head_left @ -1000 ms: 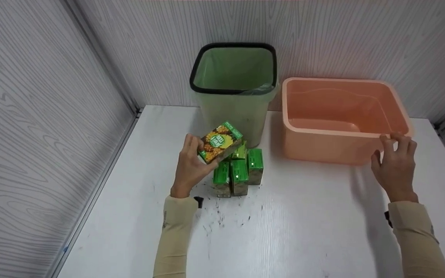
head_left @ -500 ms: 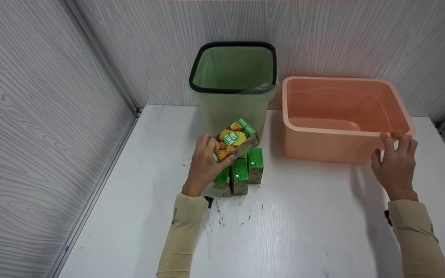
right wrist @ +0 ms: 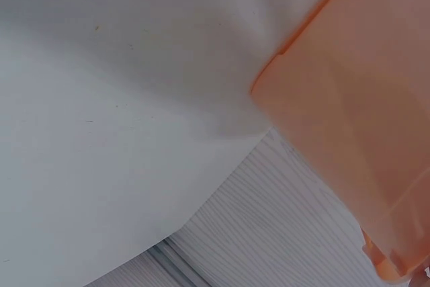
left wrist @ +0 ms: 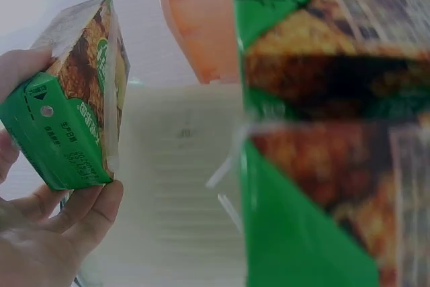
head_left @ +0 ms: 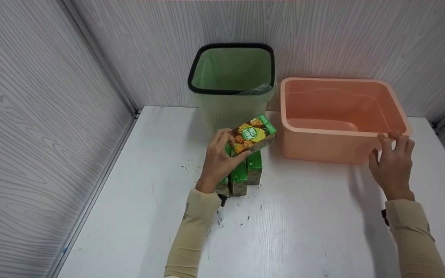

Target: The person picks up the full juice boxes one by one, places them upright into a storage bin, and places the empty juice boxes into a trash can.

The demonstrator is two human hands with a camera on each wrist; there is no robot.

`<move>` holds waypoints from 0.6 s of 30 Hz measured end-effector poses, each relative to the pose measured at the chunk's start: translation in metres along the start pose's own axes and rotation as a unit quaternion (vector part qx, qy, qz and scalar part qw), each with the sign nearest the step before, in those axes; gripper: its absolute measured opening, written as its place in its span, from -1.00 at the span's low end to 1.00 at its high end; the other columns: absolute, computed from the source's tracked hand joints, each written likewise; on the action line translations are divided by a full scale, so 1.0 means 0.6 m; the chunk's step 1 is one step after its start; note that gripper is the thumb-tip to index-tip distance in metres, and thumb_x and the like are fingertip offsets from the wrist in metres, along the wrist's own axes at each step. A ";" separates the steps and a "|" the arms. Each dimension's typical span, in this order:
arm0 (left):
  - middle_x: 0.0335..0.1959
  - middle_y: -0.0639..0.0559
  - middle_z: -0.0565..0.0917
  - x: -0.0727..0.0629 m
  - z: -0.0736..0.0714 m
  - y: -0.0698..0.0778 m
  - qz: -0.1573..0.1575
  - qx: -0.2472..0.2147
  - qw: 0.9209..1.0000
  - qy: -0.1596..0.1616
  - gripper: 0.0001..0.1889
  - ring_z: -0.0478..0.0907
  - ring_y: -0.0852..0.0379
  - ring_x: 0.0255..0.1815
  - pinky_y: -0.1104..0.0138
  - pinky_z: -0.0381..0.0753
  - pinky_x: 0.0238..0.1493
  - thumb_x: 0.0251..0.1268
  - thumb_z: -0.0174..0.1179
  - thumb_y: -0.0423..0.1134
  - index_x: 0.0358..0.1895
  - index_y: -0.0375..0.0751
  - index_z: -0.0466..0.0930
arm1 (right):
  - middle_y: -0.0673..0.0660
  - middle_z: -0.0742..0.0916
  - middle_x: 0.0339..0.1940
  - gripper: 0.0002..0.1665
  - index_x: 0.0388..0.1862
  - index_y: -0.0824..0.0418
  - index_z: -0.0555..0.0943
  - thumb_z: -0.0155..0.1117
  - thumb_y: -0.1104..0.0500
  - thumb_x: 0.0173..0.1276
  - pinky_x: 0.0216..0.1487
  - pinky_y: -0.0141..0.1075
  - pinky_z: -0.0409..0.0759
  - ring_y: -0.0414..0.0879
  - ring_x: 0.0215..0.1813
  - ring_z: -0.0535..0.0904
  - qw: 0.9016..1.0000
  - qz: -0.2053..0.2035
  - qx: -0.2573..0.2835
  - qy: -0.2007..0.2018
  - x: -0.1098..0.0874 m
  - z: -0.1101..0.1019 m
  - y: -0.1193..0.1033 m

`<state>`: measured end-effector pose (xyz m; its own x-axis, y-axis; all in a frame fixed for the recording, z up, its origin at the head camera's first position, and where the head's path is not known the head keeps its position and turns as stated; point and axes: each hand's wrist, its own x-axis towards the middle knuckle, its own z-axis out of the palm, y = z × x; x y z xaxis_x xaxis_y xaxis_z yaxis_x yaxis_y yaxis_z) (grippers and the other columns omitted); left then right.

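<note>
My left hand (head_left: pixel 221 161) pinches a juice box (head_left: pixel 254 133) with a green end and a fruit picture. It is raised and tilted in front of the green bin (head_left: pixel 230 108). The left wrist view shows thumb and fingers on either side of the juice box (left wrist: pixel 80 99), with a pale strip along its side. Under the hand, several more juice boxes (head_left: pixel 253 170) stand together on the table, partly hidden by the hand. My right hand (head_left: pixel 393 168) grips the front right rim of the pink plastic basin (head_left: pixel 323 144), fingers bent over the edge and thumb below.
The green bin has a black rim and stands against the back wall, left of the basin. Dark specks (head_left: pixel 245 220) lie on the white table (head_left: pixel 284 231) in front of the boxes. A grey wood-grain wall (head_left: pixel 45 116) rises along the left.
My left hand has carried the juice box to the right and slightly farther back, from the bin's left front toward the basin. My right hand has stayed on the basin's rim.
</note>
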<state>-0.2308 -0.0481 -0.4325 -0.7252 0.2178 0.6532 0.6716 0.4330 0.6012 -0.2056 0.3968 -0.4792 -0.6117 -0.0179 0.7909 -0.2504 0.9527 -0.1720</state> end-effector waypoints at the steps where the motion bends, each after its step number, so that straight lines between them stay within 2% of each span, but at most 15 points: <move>1: 0.04 -0.23 0.55 0.002 0.004 0.001 0.004 -0.007 1.000 0.006 -0.51 0.54 -0.18 0.15 0.07 0.61 0.05 0.09 0.56 -0.28 -0.33 -0.24 0.29 | 0.49 0.47 0.12 -0.60 0.13 0.49 0.52 0.22 0.49 0.29 -0.38 0.29 0.45 0.44 0.06 0.35 1.000 -0.001 0.000 0.001 0.000 0.000 0.001; 7: -0.02 -0.21 0.57 0.015 0.025 0.008 0.027 -0.021 0.999 0.022 -0.49 0.57 -0.09 0.03 0.16 0.57 -0.11 0.07 0.57 -0.27 -0.32 -0.25 0.28 | 0.49 0.47 0.12 -0.62 0.11 0.50 0.52 0.22 0.49 0.30 -0.43 0.27 0.43 0.45 0.05 0.34 1.000 -0.001 -0.002 0.001 0.001 0.001 0.002; 11: -0.01 -0.23 0.57 0.024 0.038 0.015 0.035 -0.016 0.999 0.020 -0.50 0.54 -0.04 -0.07 0.22 0.57 -0.10 0.06 0.58 -0.27 -0.28 -0.27 0.32 | 0.50 0.47 0.11 -0.61 0.11 0.49 0.52 0.23 0.49 0.29 -0.44 0.26 0.43 0.45 0.05 0.35 1.000 0.000 -0.002 0.001 0.000 0.002 0.001; 18: -0.06 -0.22 0.56 0.041 0.061 0.023 0.051 -0.025 0.998 0.024 -0.52 0.56 -0.06 -0.04 0.21 0.61 -0.02 0.04 0.59 -0.29 -0.26 -0.29 0.35 | 0.50 0.48 0.10 -0.61 0.10 0.50 0.53 0.24 0.50 0.27 -0.39 0.30 0.45 0.43 0.03 0.35 1.000 0.007 0.005 0.009 0.001 0.004 0.001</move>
<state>-0.2449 -0.0046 -0.4252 -0.6452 0.2160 0.7329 0.7493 0.3663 0.5517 -0.2080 0.3963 -0.4804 -0.6024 0.0016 0.7982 -0.2494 0.9495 -0.1901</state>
